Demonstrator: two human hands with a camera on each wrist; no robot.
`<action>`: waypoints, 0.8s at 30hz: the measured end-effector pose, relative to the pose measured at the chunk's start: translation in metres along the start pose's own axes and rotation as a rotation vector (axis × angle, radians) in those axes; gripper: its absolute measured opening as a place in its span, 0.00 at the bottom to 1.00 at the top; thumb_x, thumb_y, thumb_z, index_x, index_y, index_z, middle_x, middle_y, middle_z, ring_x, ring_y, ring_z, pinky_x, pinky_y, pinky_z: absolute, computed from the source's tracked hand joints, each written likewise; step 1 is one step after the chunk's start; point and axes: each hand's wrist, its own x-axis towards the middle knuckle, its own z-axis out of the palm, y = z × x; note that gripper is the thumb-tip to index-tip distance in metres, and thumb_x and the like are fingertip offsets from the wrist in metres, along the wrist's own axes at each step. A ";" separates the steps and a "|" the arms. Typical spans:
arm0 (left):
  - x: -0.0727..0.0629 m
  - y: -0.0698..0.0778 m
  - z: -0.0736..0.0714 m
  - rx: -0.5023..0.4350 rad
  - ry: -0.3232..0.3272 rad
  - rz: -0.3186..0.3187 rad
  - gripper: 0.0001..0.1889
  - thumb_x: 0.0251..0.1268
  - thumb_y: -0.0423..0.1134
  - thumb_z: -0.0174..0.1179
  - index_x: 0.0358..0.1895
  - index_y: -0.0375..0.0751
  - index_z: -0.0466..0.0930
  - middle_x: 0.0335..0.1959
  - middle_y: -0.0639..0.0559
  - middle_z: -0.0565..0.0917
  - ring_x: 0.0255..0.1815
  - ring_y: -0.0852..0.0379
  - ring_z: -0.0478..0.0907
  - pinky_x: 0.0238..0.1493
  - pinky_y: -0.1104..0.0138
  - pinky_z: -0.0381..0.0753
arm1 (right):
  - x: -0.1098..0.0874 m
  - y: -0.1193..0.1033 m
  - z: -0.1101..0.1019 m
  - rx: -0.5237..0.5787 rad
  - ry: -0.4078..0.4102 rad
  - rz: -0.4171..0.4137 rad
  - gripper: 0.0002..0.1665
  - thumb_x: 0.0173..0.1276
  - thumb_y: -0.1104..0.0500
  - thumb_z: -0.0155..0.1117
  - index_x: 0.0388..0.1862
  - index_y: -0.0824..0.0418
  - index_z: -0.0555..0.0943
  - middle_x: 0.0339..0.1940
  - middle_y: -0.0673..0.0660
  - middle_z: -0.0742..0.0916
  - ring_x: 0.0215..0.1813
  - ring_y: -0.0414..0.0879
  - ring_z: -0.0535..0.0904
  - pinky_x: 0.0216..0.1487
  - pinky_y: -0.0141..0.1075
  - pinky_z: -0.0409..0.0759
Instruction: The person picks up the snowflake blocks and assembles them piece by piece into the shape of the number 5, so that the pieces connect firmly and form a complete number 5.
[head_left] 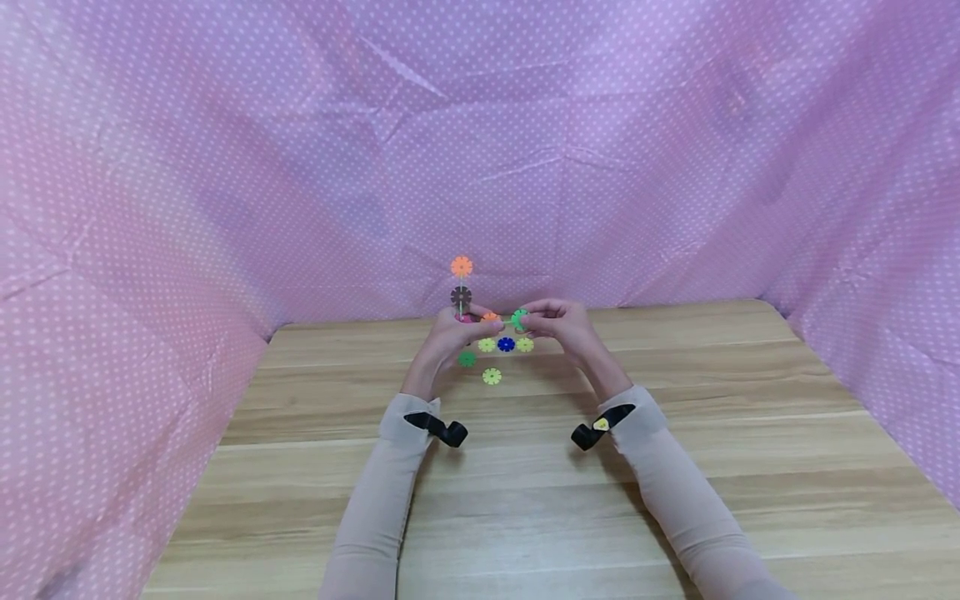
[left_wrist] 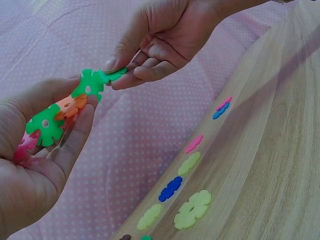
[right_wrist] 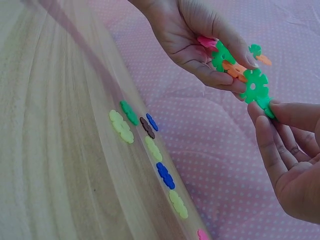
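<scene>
A chain of slotted plastic snowflake discs is held in the air between both hands. My left hand (head_left: pixel 442 340) grips its middle between thumb and fingers, around an orange disc (left_wrist: pixel 73 105), a green disc (left_wrist: pixel 45 125) and a pink disc (left_wrist: pixel 25 148). Thumb and fingers of my right hand (head_left: pixel 567 323) pinch a light green end disc (left_wrist: pixel 114 75), which joins another green disc (right_wrist: pixel 256 86) edge to slot. Above the left hand in the head view, the chain rises through a dark brown disc (head_left: pixel 461 296) to an orange top disc (head_left: pixel 461 266).
Loose discs lie on the wooden table (head_left: pixel 517 500) below the hands: several yellow ones (head_left: pixel 492 377), a blue one (head_left: pixel 506 344), a green one (head_left: pixel 467 359), plus pink (left_wrist: pixel 194 143) and brown (right_wrist: pixel 147 127) ones near the far edge. A pink dotted cloth (head_left: pixel 495 167) hangs behind.
</scene>
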 end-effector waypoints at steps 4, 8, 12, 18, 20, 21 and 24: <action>0.000 0.000 0.000 -0.002 -0.004 0.011 0.14 0.60 0.38 0.74 0.46 0.40 0.83 0.37 0.51 0.91 0.41 0.58 0.85 0.54 0.48 0.72 | 0.000 0.000 0.000 0.007 0.000 0.001 0.18 0.68 0.66 0.71 0.51 0.76 0.81 0.33 0.48 0.91 0.35 0.41 0.89 0.47 0.41 0.90; 0.000 0.001 0.001 -0.018 -0.002 0.008 0.14 0.59 0.37 0.74 0.46 0.40 0.82 0.38 0.50 0.91 0.42 0.57 0.86 0.57 0.47 0.73 | -0.001 0.000 0.000 0.011 0.002 -0.003 0.18 0.67 0.66 0.71 0.52 0.77 0.81 0.33 0.47 0.91 0.35 0.40 0.88 0.43 0.36 0.89; -0.001 0.002 0.003 -0.028 0.003 0.013 0.15 0.58 0.36 0.75 0.46 0.40 0.81 0.40 0.48 0.88 0.41 0.57 0.85 0.63 0.45 0.74 | 0.000 0.001 0.000 0.029 0.004 -0.013 0.16 0.67 0.67 0.71 0.50 0.76 0.82 0.33 0.48 0.91 0.35 0.41 0.89 0.43 0.34 0.89; -0.001 0.002 0.005 -0.058 -0.005 0.026 0.17 0.57 0.36 0.75 0.48 0.39 0.81 0.46 0.41 0.87 0.47 0.51 0.86 0.72 0.44 0.72 | 0.000 0.001 0.002 0.049 0.005 -0.048 0.15 0.67 0.69 0.70 0.49 0.77 0.82 0.32 0.49 0.91 0.34 0.40 0.88 0.43 0.34 0.89; -0.002 0.002 0.005 -0.050 -0.003 0.025 0.19 0.58 0.36 0.75 0.50 0.38 0.80 0.47 0.41 0.87 0.47 0.52 0.86 0.72 0.44 0.72 | -0.001 0.001 0.003 0.057 0.003 -0.049 0.15 0.67 0.69 0.70 0.49 0.77 0.82 0.32 0.48 0.91 0.34 0.40 0.88 0.42 0.33 0.89; -0.002 0.002 0.004 -0.042 -0.001 0.024 0.19 0.58 0.36 0.75 0.51 0.37 0.80 0.47 0.42 0.87 0.46 0.53 0.85 0.71 0.44 0.72 | -0.001 0.001 0.003 0.063 0.001 -0.048 0.15 0.67 0.69 0.70 0.50 0.77 0.81 0.32 0.48 0.91 0.34 0.40 0.88 0.42 0.33 0.89; -0.001 0.002 0.004 -0.032 0.003 0.031 0.25 0.59 0.35 0.74 0.58 0.34 0.77 0.49 0.44 0.85 0.46 0.54 0.85 0.68 0.47 0.75 | -0.001 0.002 0.004 0.078 -0.010 -0.050 0.15 0.67 0.70 0.69 0.50 0.77 0.81 0.33 0.48 0.91 0.34 0.40 0.88 0.41 0.32 0.89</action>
